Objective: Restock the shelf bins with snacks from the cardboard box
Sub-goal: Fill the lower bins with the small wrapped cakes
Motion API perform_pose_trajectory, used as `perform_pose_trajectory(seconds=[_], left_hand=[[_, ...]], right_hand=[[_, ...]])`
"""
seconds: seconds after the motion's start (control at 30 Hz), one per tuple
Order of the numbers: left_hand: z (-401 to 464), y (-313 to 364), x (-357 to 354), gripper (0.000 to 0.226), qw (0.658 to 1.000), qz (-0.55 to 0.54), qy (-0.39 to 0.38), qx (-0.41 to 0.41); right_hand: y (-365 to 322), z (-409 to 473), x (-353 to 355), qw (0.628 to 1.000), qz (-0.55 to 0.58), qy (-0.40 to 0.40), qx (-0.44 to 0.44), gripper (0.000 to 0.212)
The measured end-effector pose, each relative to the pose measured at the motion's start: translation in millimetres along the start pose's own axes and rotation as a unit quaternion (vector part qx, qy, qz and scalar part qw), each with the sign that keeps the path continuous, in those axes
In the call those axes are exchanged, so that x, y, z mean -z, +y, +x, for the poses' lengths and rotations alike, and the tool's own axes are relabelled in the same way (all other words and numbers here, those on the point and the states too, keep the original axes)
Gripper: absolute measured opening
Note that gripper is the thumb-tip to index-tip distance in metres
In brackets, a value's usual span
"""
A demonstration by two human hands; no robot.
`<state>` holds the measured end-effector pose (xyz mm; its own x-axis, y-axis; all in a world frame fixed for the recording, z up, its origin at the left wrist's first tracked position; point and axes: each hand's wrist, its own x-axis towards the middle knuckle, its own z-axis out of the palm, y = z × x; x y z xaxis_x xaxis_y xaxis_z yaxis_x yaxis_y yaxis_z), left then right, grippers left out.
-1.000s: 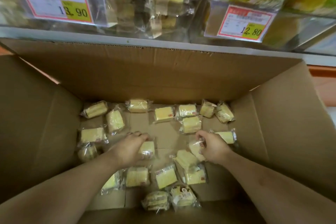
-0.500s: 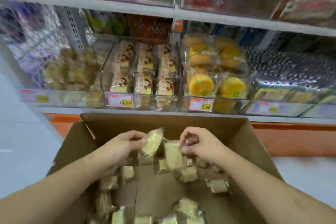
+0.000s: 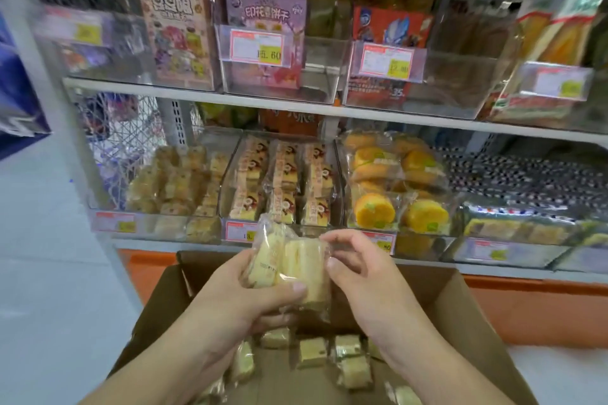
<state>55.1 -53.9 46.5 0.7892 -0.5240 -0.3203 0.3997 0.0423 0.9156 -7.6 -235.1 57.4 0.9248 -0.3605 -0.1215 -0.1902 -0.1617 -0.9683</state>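
Two pale yellow wrapped cake snacks are held upright side by side above the open cardboard box [image 3: 460, 312]. My left hand [image 3: 237, 299] grips both, its thumb lying across the right snack [image 3: 306, 266], with the left snack [image 3: 266, 256] against it. My right hand [image 3: 365, 276] pinches the right snack's wrapper at its upper right edge. Several more wrapped snacks [image 3: 312, 347] lie on the box floor. Straight ahead on the lower shelf, a clear bin [image 3: 174, 187] holds similar pale cakes.
A middle bin [image 3: 283, 181] holds brown-labelled cake slices and a bin to its right [image 3: 394, 187] holds orange round cakes. The upper shelf [image 3: 230, 97] carries clear bins of boxed biscuits. An orange base strip [image 3: 533, 306] runs under the shelves. Pale floor lies to the left.
Both hands rose out of the box, each with a snack, and came together. The two snacks now sit side by side in my left hand, higher and nearer the lower shelf.
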Motion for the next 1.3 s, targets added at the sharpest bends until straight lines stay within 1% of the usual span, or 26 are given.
perform_pose_trajectory(seconds=[0.1,0.17,0.2,0.27,0.33,0.4,0.43,0.47,0.53,0.6,0.67,0.7,0.8,0.83,0.87,0.9,0.97,1.03,1.13,1.23,1.3], left_hand=[[8.9,1.0,2.5,0.061,1.000,-0.022,0.006,-0.016],[15.5,4.4,4.7,0.063,0.999,-0.040,0.010,-0.029],[18.5,5.8,4.9,0.063,0.998,-0.047,0.010,-0.033],[25.0,7.3,4.5,0.060,0.998,-0.047,0.012,-0.039],[30.3,6.9,4.5,0.059,0.998,-0.030,0.018,-0.043],[33.6,4.8,5.2,0.061,0.999,-0.014,0.017,-0.042],[34.1,4.4,5.1,0.061,0.999,-0.013,0.013,-0.040],[34.3,4.4,5.0,0.060,0.999,-0.021,0.008,-0.041],[35.2,5.8,5.7,0.053,0.998,-0.050,0.015,-0.044],[38.0,7.5,8.8,0.053,0.994,-0.090,0.043,-0.041],[38.4,9.3,12.3,0.057,0.991,-0.112,0.063,-0.035],[37.2,10.6,12.3,0.056,0.991,-0.113,0.061,-0.032],[29.3,10.6,8.6,0.049,0.994,-0.107,0.017,-0.018],[26.2,10.5,7.0,0.049,0.994,-0.108,0.001,-0.013],[23.6,10.0,6.3,0.049,0.994,-0.112,-0.012,-0.008],[22.1,9.8,6.0,0.051,0.992,-0.123,-0.023,-0.005],[18.8,10.2,6.2,0.050,0.988,-0.149,-0.035,-0.007],[16.7,10.5,6.5,0.048,0.985,-0.167,-0.025,-0.016],[13.7,12.1,7.0,0.049,0.984,-0.176,0.005,-0.030],[13.8,14.3,10.4,0.053,0.984,-0.163,0.038,-0.054],[16.0,16.1,13.0,0.058,0.987,-0.136,0.059,-0.068]], right_hand=[[-5.2,3.9,4.3,0.998,0.047,-0.047,0.008,0.049],[-5.8,6.2,7.4,0.994,0.051,-0.089,0.041,0.064],[-3.7,8.3,7.9,0.992,0.029,-0.105,0.068,0.074],[-2.7,12.6,7.3,0.982,-0.066,-0.118,0.128,0.091],[-4.7,16.4,6.1,0.960,-0.181,-0.108,0.183,0.099],[-4.9,20.7,3.1,0.933,-0.268,-0.089,0.225,0.098],[-4.6,22.7,1.6,0.923,-0.293,-0.075,0.236,0.095],[-4.2,24.8,1.1,0.918,-0.305,-0.057,0.246,0.090],[-2.0,29.2,3.8,0.920,-0.290,-0.009,0.265,0.079],[-1.7,32.3,9.3,0.944,-0.221,0.016,0.244,0.074],[-1.7,32.4,13.8,0.975,-0.111,-0.007,0.192,0.072],[-0.7,32.7,15.3,0.982,-0.050,-0.022,0.179,0.072],[-1.6,26.8,11.8,0.980,0.108,-0.068,0.154,0.085],[-1.9,24.4,9.3,0.976,0.135,-0.081,0.150,0.089],[-3.3,21.7,6.3,0.973,0.149,-0.091,0.147,0.089],[-4.2,19.7,4.1,0.972,0.155,-0.096,0.148,0.083],[-5.4,16.9,-0.4,0.972,0.157,-0.092,0.147,0.067],[-3.6,15.3,-4.2,0.975,0.156,-0.084,0.136,0.057],[-0.7,10.8,-10.6,0.984,0.110,-0.078,0.120,0.064],[1.3,7.4,-13.7,0.989,-0.011,-0.076,0.124,0.065],[-0.7,6.6,-11.3,0.985,-0.089,-0.058,0.139,0.076]])
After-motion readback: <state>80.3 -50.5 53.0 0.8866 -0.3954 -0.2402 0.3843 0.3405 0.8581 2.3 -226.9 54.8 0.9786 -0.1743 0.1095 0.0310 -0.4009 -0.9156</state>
